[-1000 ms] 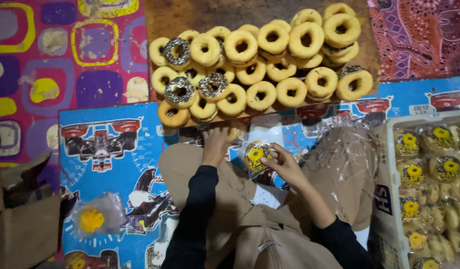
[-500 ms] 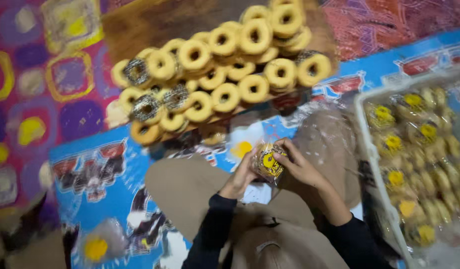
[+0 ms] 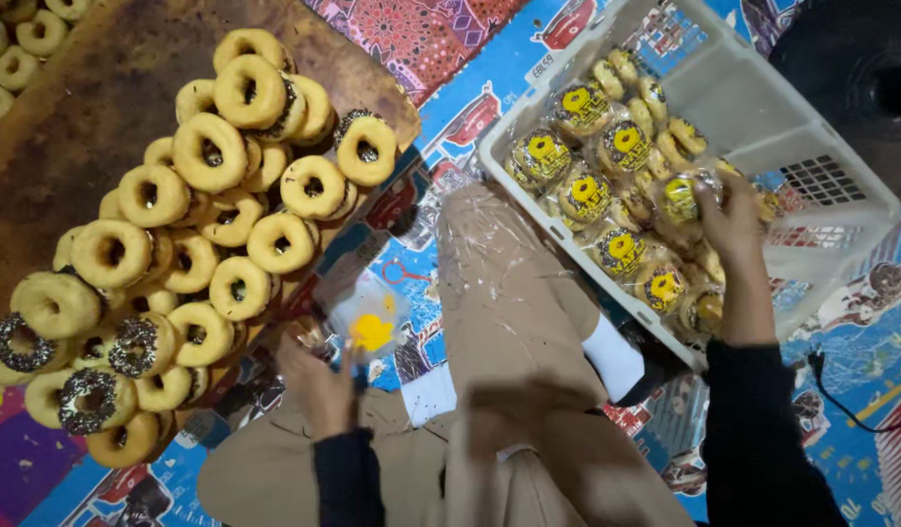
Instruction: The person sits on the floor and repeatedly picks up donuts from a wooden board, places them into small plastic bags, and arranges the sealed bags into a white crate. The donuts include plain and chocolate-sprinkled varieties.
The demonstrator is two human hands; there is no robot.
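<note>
Leftmost, I see a pile of ring doughnuts [image 3: 208,234] on a brown board [image 3: 80,127], some with chocolate sprinkles, just beyond my left fingers. My left hand [image 3: 319,385] pinches an empty clear bag with a yellow mark [image 3: 368,320], the bag sticking up past the fingertips over the patterned mat [image 3: 450,107]. Further right, my right hand [image 3: 732,220] reaches into a white plastic crate [image 3: 753,98], fingers closed on a bagged doughnut [image 3: 677,200]; other bagged doughnuts [image 3: 592,176] lie packed left of and below those fingers.

Home doughnut packing spot, floor mat [image 3: 841,390], doughnuts [image 3: 206,215], crate [image 3: 763,107] of packets
</note>
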